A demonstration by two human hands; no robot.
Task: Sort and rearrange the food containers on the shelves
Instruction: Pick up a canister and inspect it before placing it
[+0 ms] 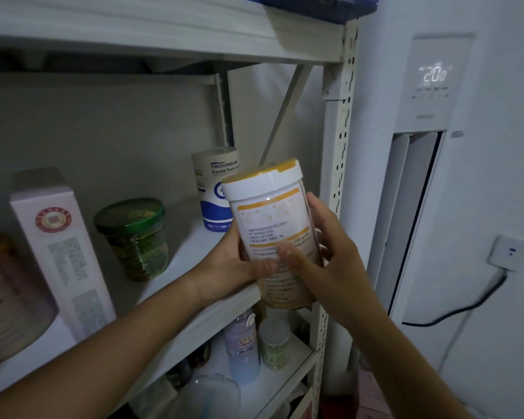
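**Yellow-topped jar held in both hands at the right front of the middle shelf**

The left hand (pixel 239 261) grips the left side of the jar (pixel 273 225), and the right hand (pixel 324 252) wraps the right side with its thumb across the label. The jar is tilted, with its white lid (pixel 263 182) leaning left. It is in front of the edge of the middle shelf (pixel 191 246), near the perforated right upright (pixel 342 140). A blue-and-white canister (pixel 215 189) stands upright on the shelf behind the jar and is partly hidden by it. To the left stand a green-lidded tub (pixel 133 237), a tall white carton (pixel 61 246) and a pink tin (pixel 6 297). On the shelf below, a pale purple bottle (pixel 242 343) stands just beside a small cup (pixel 274 343).
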